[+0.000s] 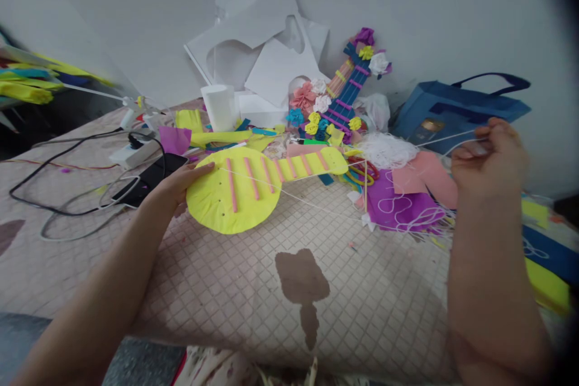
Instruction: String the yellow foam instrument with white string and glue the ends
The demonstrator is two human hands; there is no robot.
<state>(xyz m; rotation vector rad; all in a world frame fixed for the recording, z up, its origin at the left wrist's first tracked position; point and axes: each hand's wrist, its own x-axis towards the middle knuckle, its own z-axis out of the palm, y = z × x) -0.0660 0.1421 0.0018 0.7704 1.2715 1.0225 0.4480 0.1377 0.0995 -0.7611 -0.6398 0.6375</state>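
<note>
A yellow paper guitar [212,193] with pink strips across its round body and neck lies near the middle of the table. Its left edge is held by my left hand [181,186], thumb hidden and fingers on top. Small dark holes show in the body. A thin white string [312,205] runs from the body over the table to the right. Raised at the right, my right hand [493,154] pinches a white string [446,139] pulled taut from a white tangle of string [384,149]. Whether both strands are one string I cannot tell.
A flower-covered blue paper guitar [346,93] leans on the wall beside white foam-board offcuts [271,24]. At right stand a blue bag [425,102] and purple paper [384,199] under loose string. A black phone [149,178], cables and a white power strip [133,154] lie left.
</note>
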